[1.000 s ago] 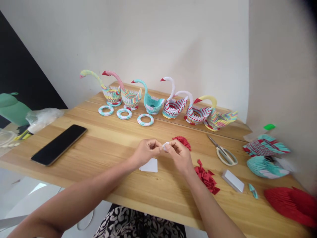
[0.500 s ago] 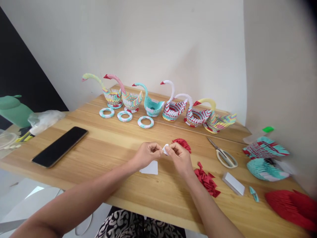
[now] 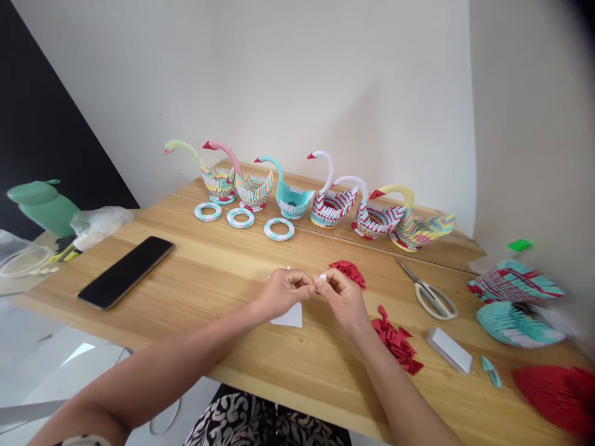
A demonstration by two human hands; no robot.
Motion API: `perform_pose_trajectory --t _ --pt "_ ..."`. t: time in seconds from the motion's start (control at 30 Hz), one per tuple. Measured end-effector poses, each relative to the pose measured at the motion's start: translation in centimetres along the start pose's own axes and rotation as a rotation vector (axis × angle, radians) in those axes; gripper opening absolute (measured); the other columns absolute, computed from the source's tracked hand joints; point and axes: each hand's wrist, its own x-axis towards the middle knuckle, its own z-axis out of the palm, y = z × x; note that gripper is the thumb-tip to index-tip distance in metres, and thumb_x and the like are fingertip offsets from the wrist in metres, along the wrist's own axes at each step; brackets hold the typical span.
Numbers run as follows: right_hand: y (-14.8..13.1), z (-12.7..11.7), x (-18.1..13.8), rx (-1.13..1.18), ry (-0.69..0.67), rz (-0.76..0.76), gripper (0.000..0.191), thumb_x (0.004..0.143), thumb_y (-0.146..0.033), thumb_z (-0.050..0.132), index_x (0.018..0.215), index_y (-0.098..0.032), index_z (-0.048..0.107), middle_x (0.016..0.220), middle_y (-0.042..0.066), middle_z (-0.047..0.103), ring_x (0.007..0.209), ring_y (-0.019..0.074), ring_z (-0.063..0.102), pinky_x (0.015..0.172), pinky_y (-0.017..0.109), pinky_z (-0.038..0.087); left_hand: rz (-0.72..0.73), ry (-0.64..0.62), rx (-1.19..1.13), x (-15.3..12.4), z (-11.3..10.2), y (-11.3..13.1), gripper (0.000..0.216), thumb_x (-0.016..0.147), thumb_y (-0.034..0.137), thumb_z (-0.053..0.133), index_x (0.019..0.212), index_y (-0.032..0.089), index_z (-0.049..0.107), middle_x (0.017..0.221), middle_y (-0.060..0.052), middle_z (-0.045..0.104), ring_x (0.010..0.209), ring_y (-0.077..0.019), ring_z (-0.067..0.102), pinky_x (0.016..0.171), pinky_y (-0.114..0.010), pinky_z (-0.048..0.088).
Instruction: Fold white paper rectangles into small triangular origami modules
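Observation:
My left hand point(image 3: 284, 291) and my right hand point(image 3: 341, 296) meet above the middle of the wooden table point(image 3: 209, 272). Both pinch one small folded piece of white paper point(image 3: 320, 279) between their fingertips. A white paper sheet point(image 3: 290, 317) lies flat on the table just under my left hand. Folded red paper pieces lie in a small heap point(image 3: 348, 271) behind my right hand. A second red heap point(image 3: 397, 341) lies to its right.
Several paper swans point(image 3: 288, 195) stand along the back, with three paper rings point(image 3: 239, 218) in front. A black phone point(image 3: 125, 271) lies left. Scissors point(image 3: 427, 294), a white paper stack point(image 3: 450, 350) and partly built paper bodies point(image 3: 515, 303) are on the right.
The fingers have folded the white piece smaller and closed more tightly over it. The view has shifted slightly, so the table's things sit a little further right.

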Motion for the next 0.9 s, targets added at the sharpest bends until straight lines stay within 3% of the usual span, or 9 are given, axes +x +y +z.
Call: perform_pose_trajectory --t 0.17,0.27,0.33,0.47,0.6,0.7,0.8,0.9 --pt "0.0 -0.4 0.2 0.045 0.039 0.025 0.039 0.084 -0.051 0.055 0.061 -0.02 0.053 0.055 -0.002 0.048 0.054 0.013 0.045 0.052 0.025 0.036 0.04 -0.011 0.041 -0.1 0.0 -0.2 0.017 0.073 0.029 0.062 0.064 0.014 0.064 0.06 0.0 0.058 0.056 -0.01 0.045 0.053 -0.022 0.034" --pt "0.3 -0.7 0.6 0.254 0.062 0.025 0.042 0.087 -0.057 0.047 0.074 -0.019 0.059 0.068 0.002 0.059 0.064 0.0161 0.056 0.063 0.029 0.046 0.045 0.059 0.013 0.0 -0.4 -0.1 0.018 0.074 0.031 0.062 0.069 0.015 0.067 0.064 0.0 0.06 0.059 -0.0111 0.048 0.055 -0.022 0.036" --pt "0.3 -0.8 0.7 0.311 0.006 0.042 0.04 0.085 -0.057 0.05 0.088 -0.019 0.062 0.076 0.004 0.064 0.07 0.0175 0.06 0.069 0.032 0.049 0.04 0.102 -0.024 0.0 -0.6 0.1 0.018 0.075 0.032 0.062 0.071 0.015 0.069 0.065 -0.001 0.062 0.061 -0.0117 0.05 0.058 -0.023 0.038" --pt "-0.1 -0.6 0.5 0.2 -0.066 0.055 0.025 0.076 -0.043 0.068 0.084 -0.019 0.063 0.071 0.002 0.065 0.066 0.0158 0.059 0.064 0.028 0.047 0.059 0.089 -0.089 0.1 -0.7 0.5 0.018 0.075 0.032 0.064 0.073 0.015 0.07 0.073 -0.003 0.068 0.07 -0.0147 0.057 0.067 -0.025 0.043" --pt "-0.1 -0.7 0.1 0.006 0.089 -0.082 0.006 0.078 -0.026 0.063 0.079 -0.021 0.064 0.074 0.002 0.067 0.069 0.0173 0.062 0.066 0.029 0.047 0.032 0.062 -0.159 0.2 -0.9 0.5 0.018 0.078 0.033 0.062 0.076 0.015 0.068 0.07 -0.001 0.064 0.068 -0.0126 0.055 0.067 -0.024 0.043" --pt "0.1 -1.0 0.0 -0.208 0.135 -0.271 0.015 0.081 -0.017 0.056 0.085 -0.024 0.068 0.084 0.003 0.071 0.081 0.0204 0.065 0.076 0.034 0.048 -0.02 -0.038 -0.227 0.3 -1.2 0.5 0.032 0.082 0.043 0.057 0.069 0.015 0.064 0.064 0.0 0.059 0.063 -0.0108 0.053 0.064 -0.023 0.041" --pt "0.3 -1.1 -0.2 -0.309 0.075 -0.422 0.022 0.085 -0.015 0.053 0.09 -0.027 0.07 0.088 0.003 0.072 0.085 0.0209 0.065 0.079 0.035 0.048 -0.134 -0.113 -0.267 0.2 -1.3 0.5 0.036 0.075 0.048 0.064 0.065 0.014 0.062 0.061 0.001 0.057 0.057 -0.0092 0.051 0.059 -0.022 0.039" --pt "0.1 -1.0 -0.4 -0.3 0.023 -0.404 0.023 0.088 -0.018 0.051 0.1 -0.027 0.069 0.097 0.004 0.072 0.09 0.0209 0.065 0.082 0.035 0.048 -0.221 -0.112 -0.322 0.2 -1.3 0.5 0.034 0.067 0.046 0.073 0.067 0.014 0.061 0.063 0.001 0.059 0.054 -0.0078 0.05 0.057 -0.021 0.038"
